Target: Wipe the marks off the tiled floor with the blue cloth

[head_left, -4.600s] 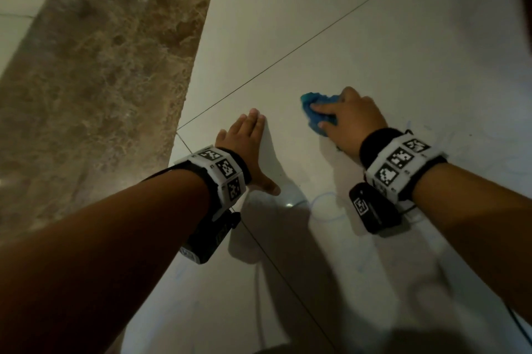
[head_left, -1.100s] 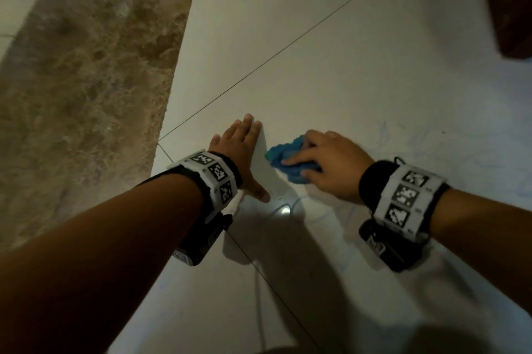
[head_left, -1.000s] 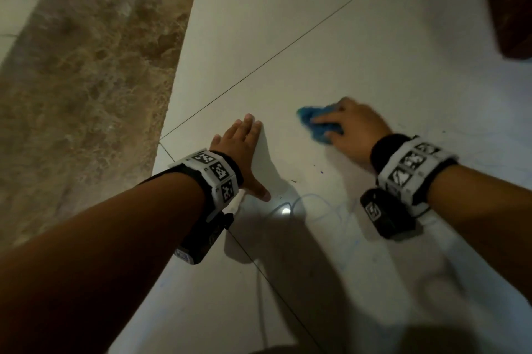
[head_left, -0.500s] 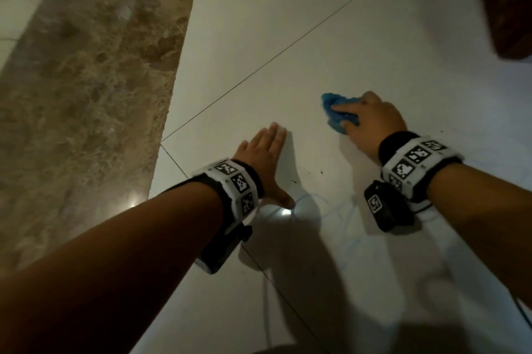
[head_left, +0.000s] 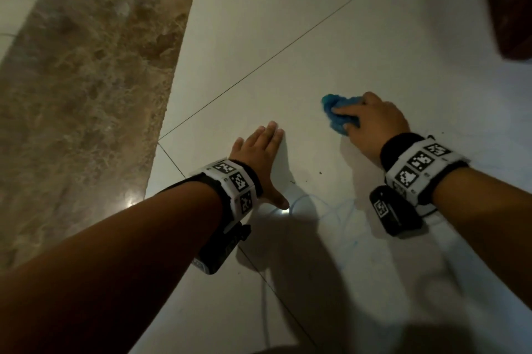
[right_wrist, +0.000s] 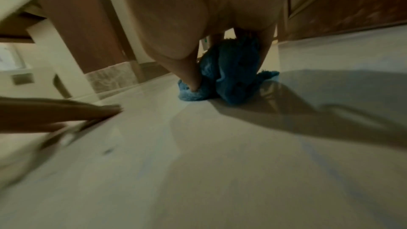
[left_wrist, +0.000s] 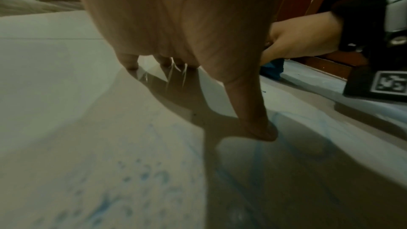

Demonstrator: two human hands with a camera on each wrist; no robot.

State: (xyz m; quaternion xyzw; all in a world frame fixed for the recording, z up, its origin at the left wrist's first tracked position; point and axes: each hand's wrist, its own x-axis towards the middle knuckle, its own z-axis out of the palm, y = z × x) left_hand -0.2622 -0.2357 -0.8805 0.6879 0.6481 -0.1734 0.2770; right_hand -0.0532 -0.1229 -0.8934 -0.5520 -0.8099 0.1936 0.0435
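Observation:
My right hand (head_left: 371,123) grips a bunched blue cloth (head_left: 336,114) and presses it onto the white tiled floor (head_left: 302,65). In the right wrist view the thumb and fingers curl around the blue cloth (right_wrist: 231,70). My left hand (head_left: 259,163) lies flat on the tile with straight fingers, to the left of the cloth; in the left wrist view its thumb (left_wrist: 255,121) touches the floor. Faint blue pen marks (head_left: 336,206) run across the tile between my two wrists, and more blue marks (left_wrist: 141,180) show close under the left wrist.
A brown marble strip (head_left: 86,94) borders the white tiles on the left. A dark reddish wooden piece (head_left: 506,2) stands at the upper right. Small dark specks (head_left: 319,172) lie on the tile between the hands. Grout lines cross the floor diagonally.
Over the last second my right hand swept the cloth from beside the left hand out to the upper right. The left hand slid slightly right and stayed flat on the floor.

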